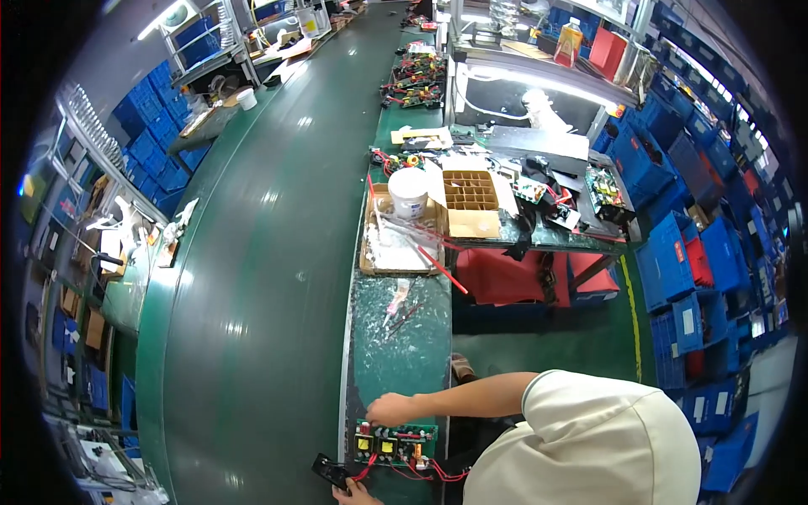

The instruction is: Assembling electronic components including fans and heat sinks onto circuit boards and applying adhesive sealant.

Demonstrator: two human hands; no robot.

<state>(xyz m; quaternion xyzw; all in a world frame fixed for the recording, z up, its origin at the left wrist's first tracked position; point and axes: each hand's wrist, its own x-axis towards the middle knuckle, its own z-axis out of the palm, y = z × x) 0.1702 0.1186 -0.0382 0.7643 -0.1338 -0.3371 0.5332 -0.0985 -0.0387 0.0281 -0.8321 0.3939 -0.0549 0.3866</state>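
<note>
A green circuit board (404,439) with yellow-wrapped transformers lies on the narrow bench in front of me. Just above its far left corner is my right hand (390,410), fingers curled together; whatever they hold, if anything, is hidden. At the lower edge my left hand (358,494), only partly in view, grips a flat black plastic part (330,471) beside the board's near left corner. Red wires (366,467) run from the board toward this part. More red wires trail off the board's right side.
A long green conveyor belt (261,337) runs along the left. Farther up the bench are a cardboard tray (366,248), a white bucket (409,192), a red rod (442,269) and a divided carton (470,190). Blue bins (665,261) line the right side.
</note>
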